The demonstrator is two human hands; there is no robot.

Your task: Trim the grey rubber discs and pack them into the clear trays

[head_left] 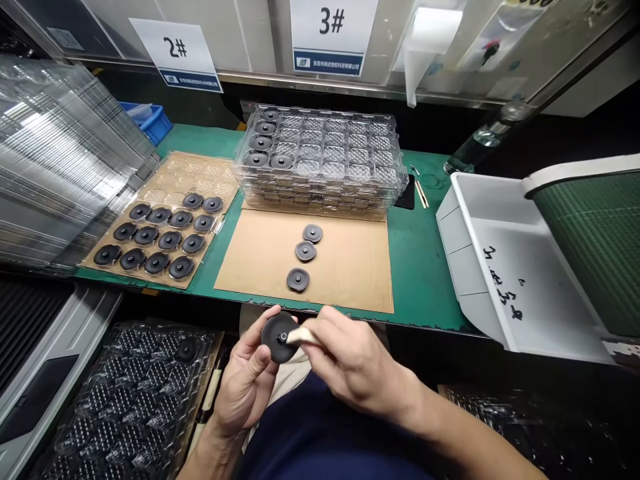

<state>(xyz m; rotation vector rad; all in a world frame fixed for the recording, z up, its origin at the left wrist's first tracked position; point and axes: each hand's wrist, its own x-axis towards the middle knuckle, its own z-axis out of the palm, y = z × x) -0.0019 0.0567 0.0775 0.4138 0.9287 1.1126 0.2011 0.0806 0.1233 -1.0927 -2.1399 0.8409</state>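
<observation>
Right now: left hand point(250, 373) grasping black disc point(273, 348) along left edge; right hand point(350, 353) pinching pale piece point(301, 335) against hub point(283, 337).

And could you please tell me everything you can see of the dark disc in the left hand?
The dark disc is roundish and matt black, perhaps plastic or rubber, with a small raised hub near its middle. It is tilted, hub side towards the camera, and shows below the near edge of the green table. The left hand holds its rim; a pale piece in the right hand appears to touch the hub.
</observation>
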